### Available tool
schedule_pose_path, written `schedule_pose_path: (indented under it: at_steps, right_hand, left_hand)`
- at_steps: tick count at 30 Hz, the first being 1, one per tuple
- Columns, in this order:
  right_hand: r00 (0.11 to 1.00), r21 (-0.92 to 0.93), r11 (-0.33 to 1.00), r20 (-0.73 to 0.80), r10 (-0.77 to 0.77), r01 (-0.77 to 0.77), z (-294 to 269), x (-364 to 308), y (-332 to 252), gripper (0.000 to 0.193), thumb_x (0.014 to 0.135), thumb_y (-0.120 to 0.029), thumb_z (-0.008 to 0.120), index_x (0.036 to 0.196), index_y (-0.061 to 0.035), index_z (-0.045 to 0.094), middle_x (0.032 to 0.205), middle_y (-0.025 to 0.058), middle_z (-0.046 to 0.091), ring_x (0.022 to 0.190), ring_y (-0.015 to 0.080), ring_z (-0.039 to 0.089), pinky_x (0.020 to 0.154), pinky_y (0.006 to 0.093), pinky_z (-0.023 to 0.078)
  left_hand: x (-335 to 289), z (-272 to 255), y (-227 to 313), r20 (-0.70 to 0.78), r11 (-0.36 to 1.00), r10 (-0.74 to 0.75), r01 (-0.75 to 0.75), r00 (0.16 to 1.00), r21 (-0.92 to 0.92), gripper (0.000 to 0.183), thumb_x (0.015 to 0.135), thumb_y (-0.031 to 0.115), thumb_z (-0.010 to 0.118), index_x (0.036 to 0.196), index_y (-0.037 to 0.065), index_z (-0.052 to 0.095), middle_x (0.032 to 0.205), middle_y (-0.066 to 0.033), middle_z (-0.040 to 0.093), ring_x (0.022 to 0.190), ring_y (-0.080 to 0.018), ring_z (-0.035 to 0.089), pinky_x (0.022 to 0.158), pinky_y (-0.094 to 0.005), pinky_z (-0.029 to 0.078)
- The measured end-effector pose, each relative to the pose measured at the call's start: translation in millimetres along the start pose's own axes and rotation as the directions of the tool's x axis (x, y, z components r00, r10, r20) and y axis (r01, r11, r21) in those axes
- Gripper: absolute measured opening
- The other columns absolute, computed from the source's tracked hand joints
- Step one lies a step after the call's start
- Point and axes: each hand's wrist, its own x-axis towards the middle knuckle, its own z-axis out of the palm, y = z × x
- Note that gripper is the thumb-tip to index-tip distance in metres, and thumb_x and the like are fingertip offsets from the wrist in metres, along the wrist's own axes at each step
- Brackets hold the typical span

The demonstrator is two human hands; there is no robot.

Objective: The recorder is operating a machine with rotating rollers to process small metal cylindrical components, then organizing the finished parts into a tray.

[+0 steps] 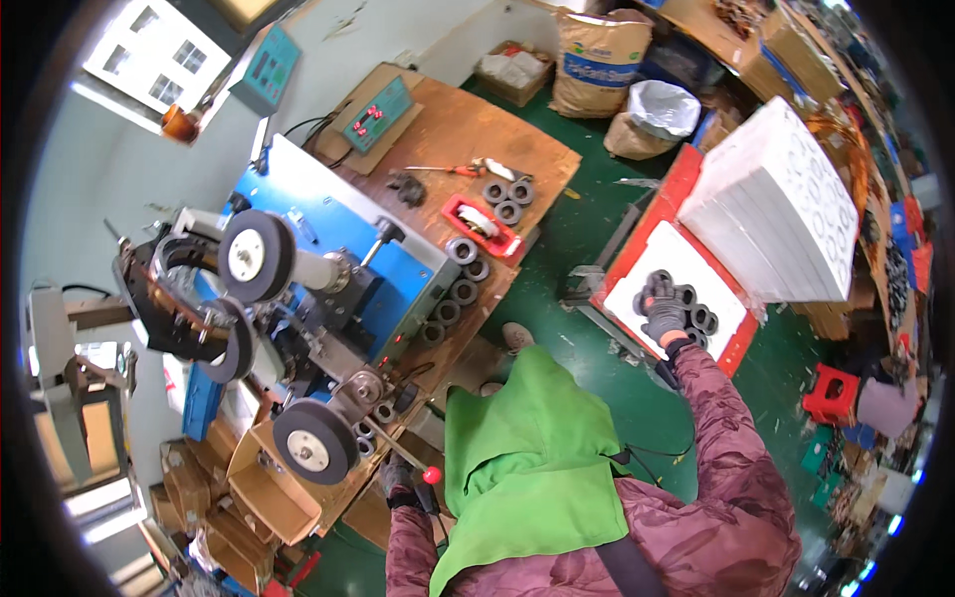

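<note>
My right hand point(665, 316), in a grey glove, reaches out over a group of dark grey rings point(704, 318) on a white sheet point(668, 249). Its fingers look stretched out and touch the rings; whether one is gripped does not show clearly. My left hand point(396, 474), also gloved, is low by the bench edge, below a lever with a red knob point(432, 476); its fingers are mostly hidden. Close to it stands a blue machine point(398, 289) with black wheels point(315, 442). Several smaller rings point(385, 411) lie beside the lowest wheel.
The white sheet lies on a red-edged cart point(629, 261), beside a tall stack of white foam sheets point(776, 204). More rings point(465, 291) line the wooden bench point(537, 149), near a red tray point(481, 226). A cardboard box point(269, 488) sits left of the bench, a red stool point(832, 394) far right.
</note>
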Motion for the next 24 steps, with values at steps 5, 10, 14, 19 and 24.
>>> schedule_pose_path:
  at_steps: [5, 10, 14, 19, 24]
  right_hand:
    - [0.976, 0.284, 0.958, -0.203, 0.081, -0.020, -35, 12, -29, 0.051, 0.077, -0.039, 0.044, 0.114, -0.0046, 0.052, 0.124, 0.0170, 0.044, 0.115, 0.0330, 0.039, 0.096, 0.0485, 0.027]
    - [0.983, 0.130, 0.990, -0.179, -0.038, 0.062, -29, -6, -11, 0.045, 0.073, -0.036, 0.055, 0.107, -0.0063, 0.053, 0.114, 0.0146, 0.049, 0.111, 0.0302, 0.042, 0.098, 0.0440, 0.029]
    - [0.935, 0.843, 0.407, -0.293, -0.198, 0.351, -64, 0, -82, 0.065, 0.056, -0.016, 0.077, 0.108, -0.0040, 0.040, 0.102, 0.0093, 0.051, 0.092, 0.0221, 0.053, 0.083, 0.0324, 0.044]
    - [0.609, 0.469, 0.394, -0.668, -0.428, 0.790, -228, -55, -223, 0.067, 0.053, -0.031, 0.073, 0.110, -0.0074, 0.047, 0.103, 0.0134, 0.052, 0.094, 0.0289, 0.053, 0.081, 0.0366, 0.044]
    - [0.242, 0.181, 0.166, -0.815, -0.527, 0.969, -320, -99, -339, 0.057, 0.058, -0.019, 0.067, 0.110, -0.0068, 0.047, 0.109, 0.0162, 0.048, 0.095, 0.0342, 0.054, 0.080, 0.0395, 0.046]
  left_hand:
    - [12, -71, -39, -0.067, 0.835, 0.302, -0.230, 0.951, 0.499, 0.042, 0.084, 0.037, 0.049, 0.109, 0.003, 0.055, 0.086, -0.0082, 0.062, 0.074, -0.0180, 0.059, 0.068, -0.0312, 0.046]
    - [-33, 1, -6, 0.063, 0.969, 0.246, -0.243, 0.967, -0.046, 0.031, 0.086, 0.024, 0.051, 0.108, 0.001, 0.053, 0.086, -0.0071, 0.059, 0.058, -0.0163, 0.057, 0.052, -0.0287, 0.047]
    - [-52, -14, -5, 0.001, 0.970, 0.167, -0.164, 0.986, -0.180, 0.036, 0.087, 0.023, 0.052, 0.115, 0.001, 0.048, 0.094, -0.0091, 0.058, 0.065, -0.0185, 0.061, 0.055, -0.0277, 0.050]
    - [-53, -32, -14, -0.011, 0.943, 0.151, -0.148, 0.988, -0.298, 0.036, 0.087, 0.022, 0.052, 0.116, 0.001, 0.047, 0.102, -0.0108, 0.055, 0.070, -0.0214, 0.063, 0.056, -0.0277, 0.051]
    - [-64, -47, -41, -0.081, 0.885, 0.131, -0.153, 0.988, -0.441, 0.039, 0.086, 0.021, 0.052, 0.118, 0.001, 0.044, 0.105, -0.0123, 0.053, 0.073, -0.0250, 0.062, 0.061, -0.0304, 0.052]
